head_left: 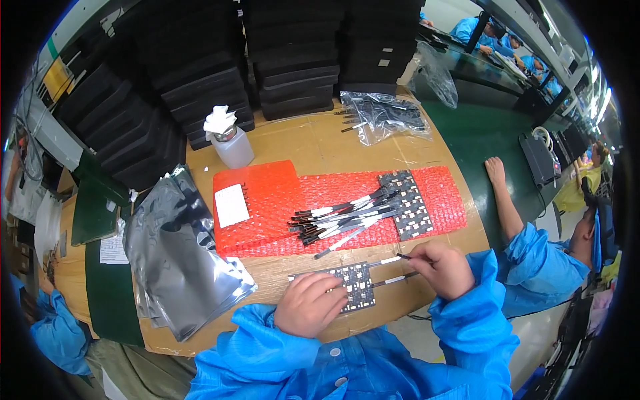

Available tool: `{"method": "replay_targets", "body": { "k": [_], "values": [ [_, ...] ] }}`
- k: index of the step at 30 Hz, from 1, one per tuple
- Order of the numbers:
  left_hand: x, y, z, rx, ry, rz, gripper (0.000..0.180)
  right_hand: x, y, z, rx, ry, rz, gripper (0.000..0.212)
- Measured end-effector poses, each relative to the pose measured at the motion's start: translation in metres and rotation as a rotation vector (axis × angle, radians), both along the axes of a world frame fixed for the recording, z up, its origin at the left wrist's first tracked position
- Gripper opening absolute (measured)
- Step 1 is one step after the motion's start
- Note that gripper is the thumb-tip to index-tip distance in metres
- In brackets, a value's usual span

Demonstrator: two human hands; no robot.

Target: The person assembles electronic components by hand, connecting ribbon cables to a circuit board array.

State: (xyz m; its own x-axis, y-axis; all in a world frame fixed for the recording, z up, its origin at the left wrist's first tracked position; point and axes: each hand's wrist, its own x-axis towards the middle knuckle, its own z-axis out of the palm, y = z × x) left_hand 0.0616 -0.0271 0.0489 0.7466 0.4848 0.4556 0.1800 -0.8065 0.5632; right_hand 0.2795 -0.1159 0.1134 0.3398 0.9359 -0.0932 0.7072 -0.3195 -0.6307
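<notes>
A dark circuit board panel (360, 283) dotted with small pale parts lies on the cardboard-covered bench in front of me. My left hand (312, 303) rests over its left part, fingers laid across it. Two black-and-white flat cables stick out from the panel's right edge. My right hand (445, 270) pinches the black end of the upper flat cable (385, 262); the lower cable (395, 280) lies below those fingers. Beyond, a bundle of similar cables (340, 221) and another circuit board panel (412, 208) lie on red bubble wrap (445, 193).
Silver bags (180, 257) lie at left. A white-labelled red bubble bag (267, 179) covers part of the wrap. Behind stand a bottle (235, 150) topped with tissue, a clear bag of strips (387, 120) and stacked black trays (293, 73). A co-worker's arm (508, 207) rests at right.
</notes>
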Motion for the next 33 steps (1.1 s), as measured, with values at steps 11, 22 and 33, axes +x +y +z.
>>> {"method": "replay_targets", "body": {
  "k": [11, 22, 33],
  "values": [
    [0.011, -0.005, -0.017, 0.198, 0.151, -0.133, 0.025, -0.010, 0.018, -0.043, -0.238, 0.120, 0.261, 0.018],
    [0.016, -0.006, -0.013, 0.122, 0.212, 0.019, 0.043, -0.003, 0.056, -0.062, -0.291, 0.184, 0.348, 0.020],
    [0.018, -0.006, -0.014, 0.098, 0.276, 0.039, 0.051, -0.003, 0.059, -0.065, -0.341, 0.117, 0.348, 0.021]
  ]
}}
